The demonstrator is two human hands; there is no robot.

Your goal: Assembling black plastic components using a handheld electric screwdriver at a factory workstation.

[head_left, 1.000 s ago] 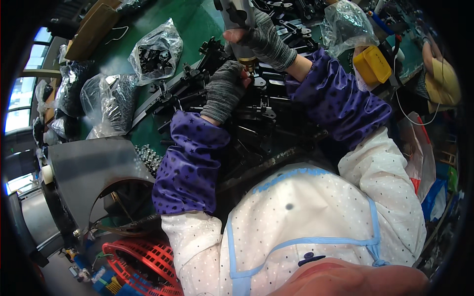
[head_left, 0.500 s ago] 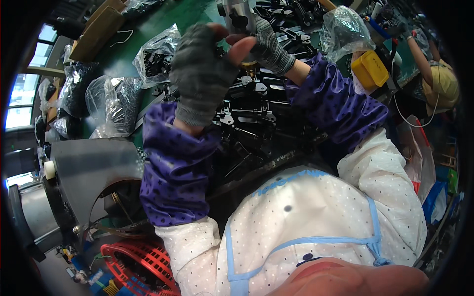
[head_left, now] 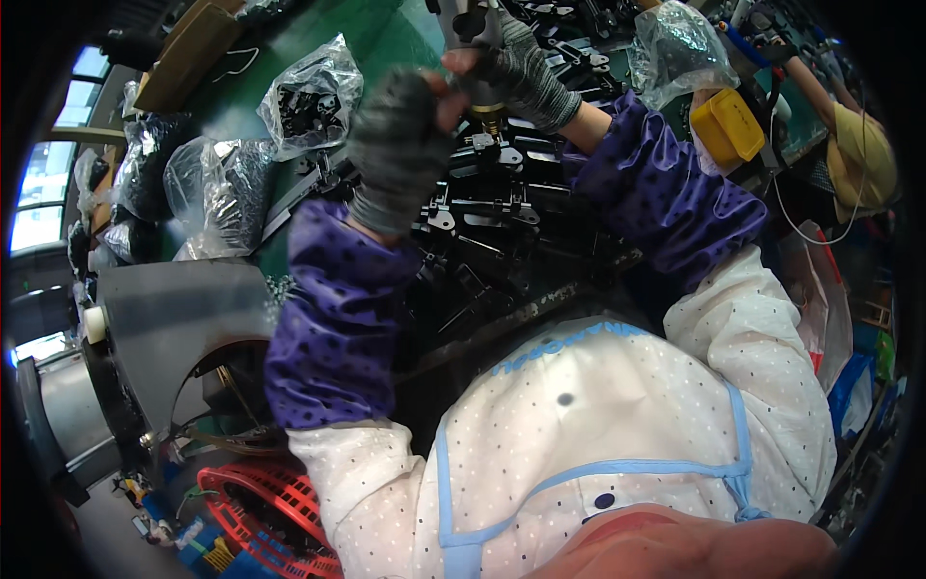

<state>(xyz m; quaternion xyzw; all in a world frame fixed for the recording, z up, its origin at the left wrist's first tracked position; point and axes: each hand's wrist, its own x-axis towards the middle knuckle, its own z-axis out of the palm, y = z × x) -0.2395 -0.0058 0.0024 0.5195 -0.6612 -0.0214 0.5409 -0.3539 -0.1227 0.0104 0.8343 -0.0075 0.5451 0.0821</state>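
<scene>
The grey-knit-gloved right hand (head_left: 526,82) is clasped around a silver cylindrical metal tool (head_left: 473,24) — its brass-coloured tip (head_left: 489,118) just below the fingers. The matching-gloved left hand (head_left: 400,145), curled and blurred, is beside it; I cannot tell whether it grips anything. Black metal parts (head_left: 502,207) lie below both hands. Left of the left hand lies a clear plastic bag (head_left: 338,72) — farther off, right of the right hand, a yellow plastic box (head_left: 728,127).

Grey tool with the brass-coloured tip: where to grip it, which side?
Probably best to take the grey tool around its body, above the brass-coloured tip in the picture, coming from the right. Its thick, roughly cylindrical shape suits a wrapped grip, as the right hand shows; the left hand, blurred, crowds the lower left.
</scene>
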